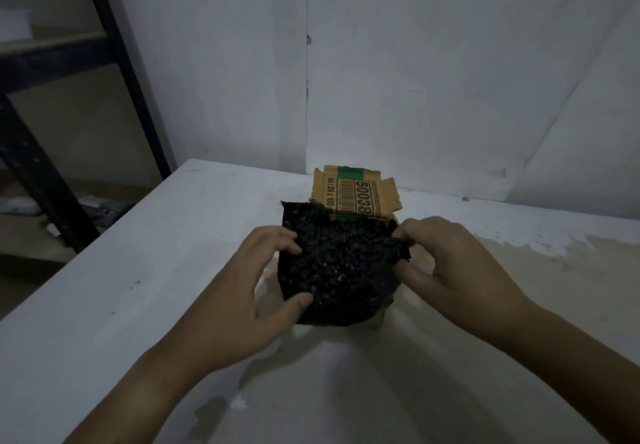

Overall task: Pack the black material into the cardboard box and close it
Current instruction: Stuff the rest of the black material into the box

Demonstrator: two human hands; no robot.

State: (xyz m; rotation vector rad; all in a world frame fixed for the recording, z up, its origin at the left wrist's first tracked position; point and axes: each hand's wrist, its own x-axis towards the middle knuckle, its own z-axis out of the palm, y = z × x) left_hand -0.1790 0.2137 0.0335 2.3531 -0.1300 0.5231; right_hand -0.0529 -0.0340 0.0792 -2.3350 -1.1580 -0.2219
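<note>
A crumpled sheet of black bubbly material (341, 263) lies over the top of a small cardboard box (356, 194), hiding most of the box body. The box's rear flap stands up behind it, printed with a barcode, a green stripe and the number 5003. My left hand (256, 287) grips the material's left side, thumb at its near edge and fingers curled over its upper left part. My right hand (446, 263) pinches the material's right edge between thumb and fingers.
The box sits near the back of a white table (138, 305) whose paint is worn to bare patches on the right. A white wall rises close behind. A dark metal shelf frame (114, 62) stands off the table's left edge.
</note>
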